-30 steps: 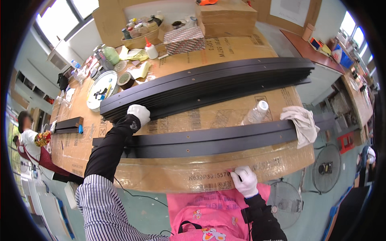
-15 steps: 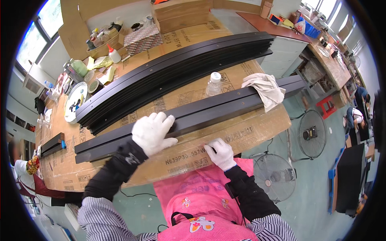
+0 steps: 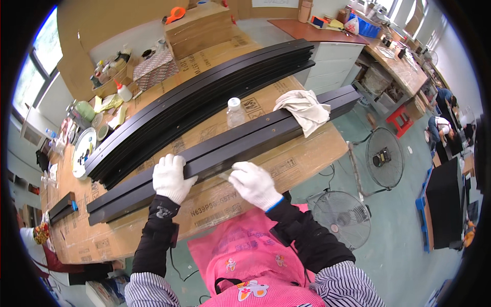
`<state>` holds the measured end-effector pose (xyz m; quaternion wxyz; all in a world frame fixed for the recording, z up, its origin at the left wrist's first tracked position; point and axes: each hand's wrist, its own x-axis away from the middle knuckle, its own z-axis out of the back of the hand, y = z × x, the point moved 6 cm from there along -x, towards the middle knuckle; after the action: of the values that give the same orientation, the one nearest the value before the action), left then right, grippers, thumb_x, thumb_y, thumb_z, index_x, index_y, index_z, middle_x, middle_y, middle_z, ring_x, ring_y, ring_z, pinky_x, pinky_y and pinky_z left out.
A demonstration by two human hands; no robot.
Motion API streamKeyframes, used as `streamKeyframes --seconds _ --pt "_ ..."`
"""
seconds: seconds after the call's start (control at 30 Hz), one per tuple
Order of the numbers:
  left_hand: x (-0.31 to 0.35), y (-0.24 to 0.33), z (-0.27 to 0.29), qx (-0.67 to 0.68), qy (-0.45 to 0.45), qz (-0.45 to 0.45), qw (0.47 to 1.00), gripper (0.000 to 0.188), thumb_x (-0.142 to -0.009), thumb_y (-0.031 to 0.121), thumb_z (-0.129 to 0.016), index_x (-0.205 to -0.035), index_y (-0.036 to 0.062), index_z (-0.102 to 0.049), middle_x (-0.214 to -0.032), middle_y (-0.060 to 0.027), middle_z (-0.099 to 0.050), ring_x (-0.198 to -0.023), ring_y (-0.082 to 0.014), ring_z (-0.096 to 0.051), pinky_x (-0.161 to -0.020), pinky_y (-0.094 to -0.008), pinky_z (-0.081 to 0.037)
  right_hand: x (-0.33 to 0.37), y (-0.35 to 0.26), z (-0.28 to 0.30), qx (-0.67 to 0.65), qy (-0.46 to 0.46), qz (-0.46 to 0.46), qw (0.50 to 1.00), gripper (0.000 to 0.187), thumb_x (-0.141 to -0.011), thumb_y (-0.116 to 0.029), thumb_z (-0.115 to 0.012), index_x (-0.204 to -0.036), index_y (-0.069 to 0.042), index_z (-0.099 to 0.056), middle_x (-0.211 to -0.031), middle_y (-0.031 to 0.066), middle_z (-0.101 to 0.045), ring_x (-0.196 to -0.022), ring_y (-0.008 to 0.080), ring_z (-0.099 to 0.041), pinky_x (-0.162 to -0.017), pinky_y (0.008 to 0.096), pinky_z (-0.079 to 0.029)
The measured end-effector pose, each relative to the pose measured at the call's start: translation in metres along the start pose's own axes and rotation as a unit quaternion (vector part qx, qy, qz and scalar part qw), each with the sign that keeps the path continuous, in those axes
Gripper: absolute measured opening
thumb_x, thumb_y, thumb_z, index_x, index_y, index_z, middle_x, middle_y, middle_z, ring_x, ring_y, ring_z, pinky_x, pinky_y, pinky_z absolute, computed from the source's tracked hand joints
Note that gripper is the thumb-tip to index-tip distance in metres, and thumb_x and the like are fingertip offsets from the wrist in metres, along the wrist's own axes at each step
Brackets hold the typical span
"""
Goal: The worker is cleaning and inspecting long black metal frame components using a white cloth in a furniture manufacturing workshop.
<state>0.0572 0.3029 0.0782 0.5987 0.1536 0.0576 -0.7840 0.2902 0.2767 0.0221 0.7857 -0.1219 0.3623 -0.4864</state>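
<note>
A pair of long black bars [image 3: 225, 149] lies side by side across the near part of the cardboard-covered table. My left hand [image 3: 173, 179], in a white glove, is closed over them left of their middle, fingers on top and thumb along the near side. By the near edge of the bars is my gloved right hand [image 3: 253, 185], its fingers drawn together and pointing left. A small pale tip shows at those fingers, too blurred to name. A crumpled white cloth [image 3: 305, 113] drapes over the bars' right part. Just behind them stands a clear bottle [image 3: 235, 116] with a white cap.
Farther back lies a stack of black rails [image 3: 199, 94]. At left are a white plate [image 3: 77, 162], a red-tipped glue bottle [image 3: 123, 92] and a short black piece [image 3: 62, 207]. Floor fans [image 3: 340, 220] stand at right. Other people are at both far sides.
My left hand has moved left along the bars and closed around them. The right hand has come up and left to their near edge. The whole view has shifted a little.
</note>
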Motion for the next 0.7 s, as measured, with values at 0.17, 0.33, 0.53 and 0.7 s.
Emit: streamKeyframes --seconds 0.17,0.33,0.53,0.7 --pt "0.008 0.013 0.01 0.03 0.033 -0.015 0.999 0.051 -0.058 0.02 -0.091 -0.096 0.0115 -0.058 -0.095 -0.0076 -0.058 -0.095 -0.0308 -0.058 -0.083 -0.0421 -0.046 -0.081 0.064 0.142 0.28 0.28 -0.061 0.916 0.046 -0.085 -0.033 -0.077 -0.123 -0.01 -0.07 -0.137 0.0173 -0.058 -0.132 0.0404 -0.049 -0.108 0.051 -0.042" --pt "0.048 0.014 0.009 0.061 -0.067 0.121 0.989 0.055 -0.064 0.024 -0.092 -0.102 0.0079 -0.056 -0.084 -0.0125 -0.067 -0.08 -0.0365 -0.07 -0.072 -0.0438 -0.055 -0.12 0.157 0.147 0.249 -0.071 -0.314 0.914 0.073 -0.085 -0.055 -0.071 -0.138 -0.007 -0.062 -0.144 0.0174 -0.056 -0.147 0.042 -0.037 -0.119 0.0576 -0.029" --pt "0.073 0.073 0.006 0.174 -0.044 0.039 0.983 0.05 -0.073 0.032 -0.088 -0.115 0.0133 -0.067 -0.097 -0.0101 -0.073 -0.09 -0.0336 -0.072 -0.076 -0.0416 -0.057 -0.055 0.205 0.229 -0.233 0.428 -0.126 0.864 0.05 -0.094 -0.005 -0.069 -0.139 -0.003 -0.047 -0.117 0.0076 -0.06 -0.101 0.0173 -0.062 -0.087 0.0287 -0.057" --pt "0.113 0.101 -0.015 0.148 -0.137 0.074 0.977 0.049 -0.078 0.039 -0.084 -0.121 0.0195 -0.069 -0.091 -0.0083 -0.068 -0.086 -0.031 -0.071 -0.073 -0.042 -0.056 0.035 0.107 0.305 -0.029 0.485 -0.114 0.866 0.043 -0.094 0.006 -0.063 -0.137 0.002 -0.054 -0.142 0.0142 -0.059 -0.13 0.0242 -0.059 -0.109 0.0345 -0.051"
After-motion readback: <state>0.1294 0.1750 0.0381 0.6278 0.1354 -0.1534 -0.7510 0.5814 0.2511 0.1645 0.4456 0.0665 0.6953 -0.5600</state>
